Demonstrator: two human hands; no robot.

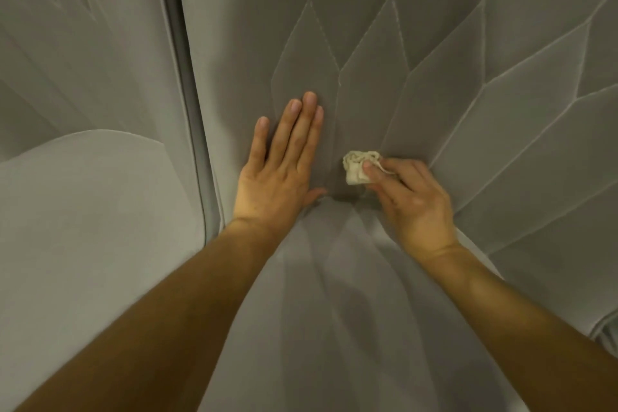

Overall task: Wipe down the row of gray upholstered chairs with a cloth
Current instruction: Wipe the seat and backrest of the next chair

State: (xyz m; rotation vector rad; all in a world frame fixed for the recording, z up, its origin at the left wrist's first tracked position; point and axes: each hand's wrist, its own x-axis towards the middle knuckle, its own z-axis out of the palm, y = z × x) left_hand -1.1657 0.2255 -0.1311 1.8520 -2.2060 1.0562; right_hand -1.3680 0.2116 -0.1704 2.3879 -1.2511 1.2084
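- Grip state, right hand (413, 204): the fingertips and thumb are curled round a small bunched cream cloth (355, 171). The grip is closed on the wad, and a loose thread of the cloth trails over the fingers.
- Grip state, left hand (279, 170): the fingers are straight and close together, with the palm flat against the backrest (368, 43). It holds nothing and appears to act as a brace.
- Cloth location: the cloth is pressed against the lower backrest of the gray chair, just above the crease (337, 199) where the backrest meets the seat (334, 294). It lies near the left thumb but does not touch it.
- Key relation: the cloth protrudes from the right fingertips toward the left hand. The stitched panels (501, 94) fan upward and to the right of the grip, with their long axes running outward from the crease.
- Nearer hand: the right hand is nearer to those panels. The left hand lies between the cloth and the gap (192, 130) that separates this chair from the neighbouring chair (83, 194).
- Step in hand, as judged: the base of the backrest is being wiped.
- Next move, as judged: a stroke along a panel's long axis, parallel to the seams, should keep the wad from catching on the stitching.
- Caution: the wad is small, so the fingertips may rub the upholstery directly.
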